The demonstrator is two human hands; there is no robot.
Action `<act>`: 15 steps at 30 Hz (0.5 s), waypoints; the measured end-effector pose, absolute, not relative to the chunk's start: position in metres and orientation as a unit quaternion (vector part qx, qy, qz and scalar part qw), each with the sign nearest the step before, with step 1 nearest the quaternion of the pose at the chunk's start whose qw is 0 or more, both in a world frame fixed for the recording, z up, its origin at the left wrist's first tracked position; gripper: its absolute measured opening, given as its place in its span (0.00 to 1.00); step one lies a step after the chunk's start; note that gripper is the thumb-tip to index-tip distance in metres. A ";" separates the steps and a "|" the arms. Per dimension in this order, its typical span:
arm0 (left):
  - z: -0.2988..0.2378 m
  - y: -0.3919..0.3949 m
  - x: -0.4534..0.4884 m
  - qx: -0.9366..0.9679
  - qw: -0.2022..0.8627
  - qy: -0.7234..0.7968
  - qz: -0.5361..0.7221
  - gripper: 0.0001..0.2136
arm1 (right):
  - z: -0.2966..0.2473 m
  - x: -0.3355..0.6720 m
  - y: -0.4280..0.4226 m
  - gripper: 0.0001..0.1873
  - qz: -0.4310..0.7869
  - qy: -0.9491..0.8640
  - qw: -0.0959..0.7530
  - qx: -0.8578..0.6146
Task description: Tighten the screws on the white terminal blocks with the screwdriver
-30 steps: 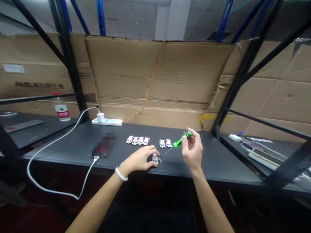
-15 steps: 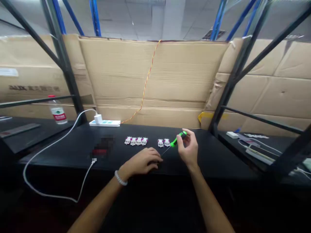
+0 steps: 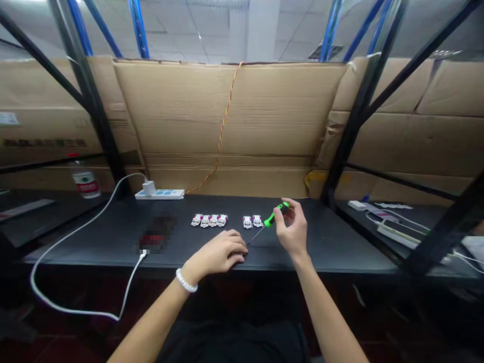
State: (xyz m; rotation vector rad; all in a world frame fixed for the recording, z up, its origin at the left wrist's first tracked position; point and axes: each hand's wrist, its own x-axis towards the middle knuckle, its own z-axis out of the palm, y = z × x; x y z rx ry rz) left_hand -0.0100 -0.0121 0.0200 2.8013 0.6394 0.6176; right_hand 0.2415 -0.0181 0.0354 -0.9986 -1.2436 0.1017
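Screwdriver (image 3: 269, 221), likely light and stiff, is best held where the right hand (image 3: 294, 230) pinches it, just right of two white parts (image 3: 247, 222); what the left hand (image 3: 215, 254) grips, I cannot tell.

A: Reference point: row of four parts (image 3: 213, 221), on the desk (image 3: 328, 252). Right of it?

B: Pair of parts (image 3: 248, 222), level with the row. Farther right, right hand (image 3: 293, 227) with screwdriver (image 3: 269, 221), shaft slanting down to the row's front right.

A: In front?

B: Left hand (image 3: 219, 249), beside the shaft's lower end.

A: Remainder?

B: Blurred item (image 3: 153, 237) left, slightly forward. Power strip (image 3: 164, 194) behind left. Cardboard panel (image 3: 245, 126) behind.
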 end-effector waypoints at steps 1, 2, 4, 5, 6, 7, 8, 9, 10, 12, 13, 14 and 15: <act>0.020 -0.012 -0.010 0.948 0.104 0.217 0.209 0.08 | 0.036 0.244 -0.018 0.20 0.043 -0.554 0.701 -0.447; 0.020 -0.012 -0.010 0.947 0.106 0.218 0.209 0.08 | 0.037 0.246 -0.019 0.20 0.041 -0.551 0.704 -0.447; 0.021 -0.012 -0.011 0.948 0.104 0.217 0.208 0.08 | 0.039 0.251 -0.019 0.20 0.037 -0.544 0.712 -0.443; 0.021 -0.013 -0.011 0.948 0.103 0.216 0.208 0.08 | 0.040 0.252 -0.020 0.20 0.032 -0.542 0.715 -0.440; 0.021 -0.013 -0.011 0.949 0.101 0.215 0.208 0.08 | 0.041 0.254 -0.020 0.20 0.028 -0.540 0.718 -0.438; 0.021 -0.014 -0.011 0.949 0.102 0.213 0.209 0.09 | 0.042 0.255 -0.021 0.19 0.025 -0.539 0.720 -0.438; 0.022 -0.015 -0.011 0.949 0.103 0.211 0.209 0.09 | 0.042 0.256 -0.021 0.19 0.024 -0.537 0.721 -0.437; 0.022 -0.015 -0.011 0.950 0.106 0.209 0.208 0.09 | 0.043 0.256 -0.021 0.19 0.025 -0.536 0.722 -0.436; 0.022 -0.016 -0.011 0.950 0.108 0.208 0.207 0.10 | 0.043 0.256 -0.021 0.19 0.027 -0.536 0.722 -0.436; 0.021 -0.016 -0.012 0.950 0.109 0.207 0.205 0.10 | 0.044 0.256 -0.021 0.19 0.033 -0.535 0.721 -0.438; 0.021 -0.016 -0.012 0.951 0.109 0.204 0.205 0.10 | 0.044 0.256 -0.021 0.19 0.034 -0.536 0.721 -0.439; 0.021 -0.015 -0.012 0.951 0.111 0.200 0.205 0.10 | 0.044 0.256 -0.021 0.19 0.034 -0.537 0.720 -0.439; 0.020 -0.015 -0.013 0.951 0.114 0.198 0.208 0.10 | 0.044 0.255 -0.021 0.19 0.033 -0.537 0.719 -0.439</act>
